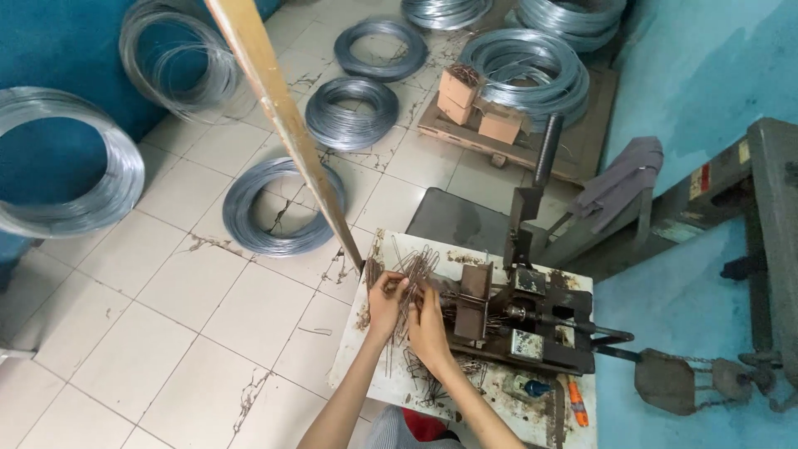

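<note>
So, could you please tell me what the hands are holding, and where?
Both hands, left hand and right hand, grip a bundle of bent wire pieces around its lower middle.

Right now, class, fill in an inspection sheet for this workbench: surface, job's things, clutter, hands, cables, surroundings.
Surface: small white bench top, stained and rusty.
Job's things: bundle of bent wire pieces held by both hands; rusty metal jig beside them.
Clutter: loose wire pieces, orange tool.
Hands: left hand and right hand both grip the wires.
Cables: nothing seen.
Surroundings: wire coils on tiled floor, cardboard boxes, wooden pole.
</note>
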